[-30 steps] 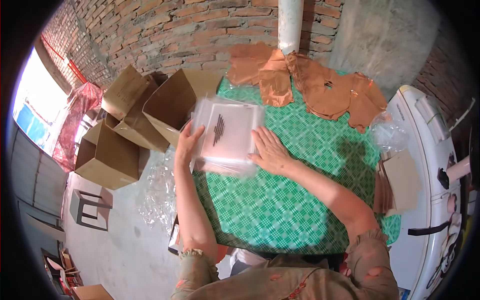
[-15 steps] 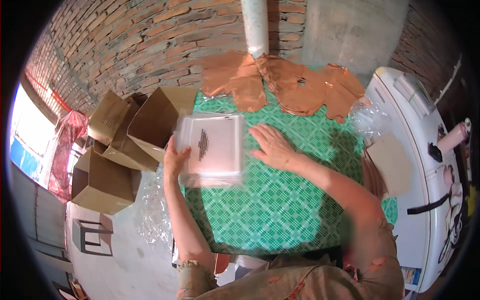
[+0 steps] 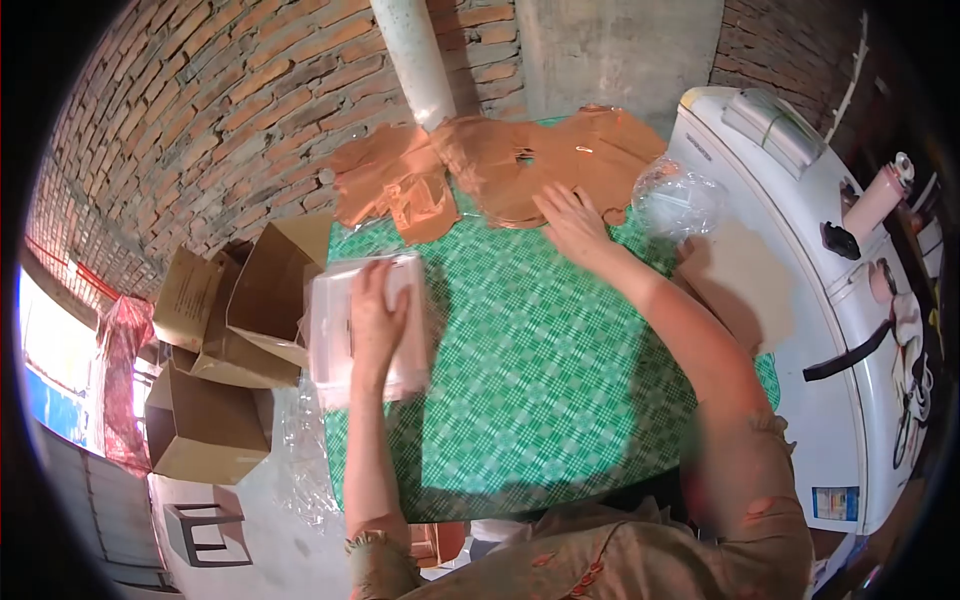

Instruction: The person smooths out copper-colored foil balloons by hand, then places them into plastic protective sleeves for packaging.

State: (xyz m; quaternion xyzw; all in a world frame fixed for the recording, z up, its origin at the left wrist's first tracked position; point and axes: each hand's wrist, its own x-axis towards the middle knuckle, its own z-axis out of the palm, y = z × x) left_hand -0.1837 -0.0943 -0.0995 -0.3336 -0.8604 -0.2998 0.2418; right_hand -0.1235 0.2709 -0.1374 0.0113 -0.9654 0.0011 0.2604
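A stack of clear plastic bags lies at the left side of the table. My left hand rests on top of it with fingers stretched out. Toward the back, my right hand reaches to the front edge of the flat orange-brown pieces, its fingers apart and at least appearing to touch them. Those pieces look thin and creased, and some seem wrapped in shiny plastic; their exact kind I cannot make out. Under everything is a green checked tablecloth.
Open cardboard boxes stand left of the table. A crumpled clear plastic bag and a flat beige sheet lie at the right, beside a white fridge-like appliance. A small dark stool stands on the floor.
The bag stack has come down to the table's left side, and my left hand has shifted from its edge onto its top. My right hand has moved forward to the orange-brown pieces. The view has turned.
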